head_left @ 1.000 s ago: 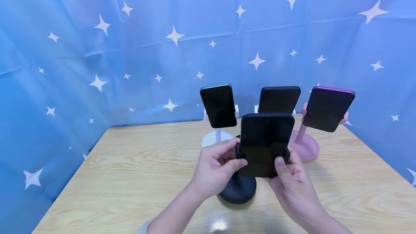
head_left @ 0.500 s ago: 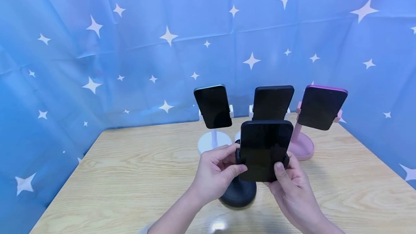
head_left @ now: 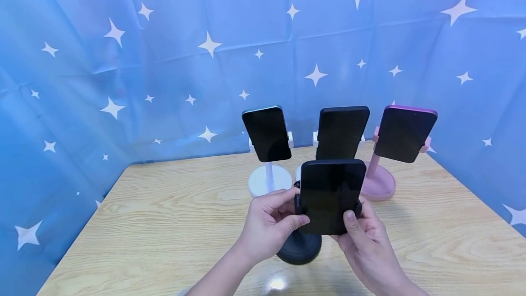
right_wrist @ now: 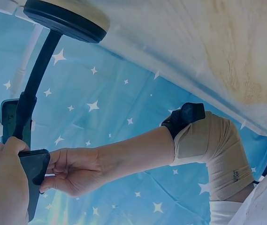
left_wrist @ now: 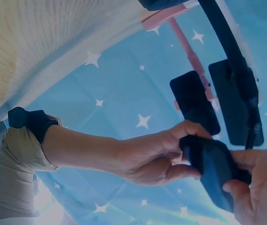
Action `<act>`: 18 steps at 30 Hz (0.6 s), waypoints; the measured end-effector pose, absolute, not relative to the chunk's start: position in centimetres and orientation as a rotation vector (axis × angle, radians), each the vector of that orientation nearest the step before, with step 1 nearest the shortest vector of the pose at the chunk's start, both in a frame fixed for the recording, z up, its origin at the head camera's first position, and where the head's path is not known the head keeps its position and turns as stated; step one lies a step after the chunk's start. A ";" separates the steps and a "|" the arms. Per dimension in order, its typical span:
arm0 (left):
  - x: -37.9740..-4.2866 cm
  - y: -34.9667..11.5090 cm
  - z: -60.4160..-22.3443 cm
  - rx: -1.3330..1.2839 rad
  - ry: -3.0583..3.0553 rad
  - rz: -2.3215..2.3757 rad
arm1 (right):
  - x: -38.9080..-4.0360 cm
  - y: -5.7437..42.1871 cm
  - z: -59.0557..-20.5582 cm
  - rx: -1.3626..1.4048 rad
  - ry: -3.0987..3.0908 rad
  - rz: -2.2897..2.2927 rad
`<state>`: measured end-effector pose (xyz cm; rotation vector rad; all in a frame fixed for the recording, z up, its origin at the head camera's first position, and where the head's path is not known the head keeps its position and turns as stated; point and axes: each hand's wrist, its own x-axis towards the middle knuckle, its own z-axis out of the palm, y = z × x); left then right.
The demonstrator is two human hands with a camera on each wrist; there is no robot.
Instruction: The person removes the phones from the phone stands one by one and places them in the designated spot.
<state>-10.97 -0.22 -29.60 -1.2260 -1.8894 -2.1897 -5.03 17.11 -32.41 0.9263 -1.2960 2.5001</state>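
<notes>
A black phone (head_left: 330,198) sits in the clamp of a black phone stand, whose round base (head_left: 300,250) rests on the table. At the phone's left edge my left hand (head_left: 269,229) grips phone and clamp, thumb on the lower screen side and fingers behind. My right hand (head_left: 367,241) holds the right edge the same way, its thumb across the lower right corner of the screen. The stand's black pole shows in the left wrist view, with my left hand (left_wrist: 262,187) close to the camera. In the right wrist view, my right hand (right_wrist: 6,183) partly covers the phone.
Behind stand three more phones on stands: one on a white stand (head_left: 269,179) at left, a black-edged phone (head_left: 343,131) in the middle, and a pink-edged phone (head_left: 406,134) on a pink stand (head_left: 376,186). A blue starred curtain (head_left: 164,58) hangs behind the wooden table (head_left: 185,214).
The held phone has come lower in the head view, both hands keeping their hold, and more of the middle rear phone shows above it. The rear stands have drifted left as the view shifted.
</notes>
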 end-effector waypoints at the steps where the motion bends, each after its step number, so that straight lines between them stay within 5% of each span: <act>1: -11.0 -0.2 -29.6 -1.224 -1.893 -2.194 | -5.0 17.1 -32.4 0.916 -1.302 2.504; 18: -11.1 -0.3 -29.8 -1.288 -1.914 -2.125 | -4.3 18.1 -32.4 0.774 -1.544 2.286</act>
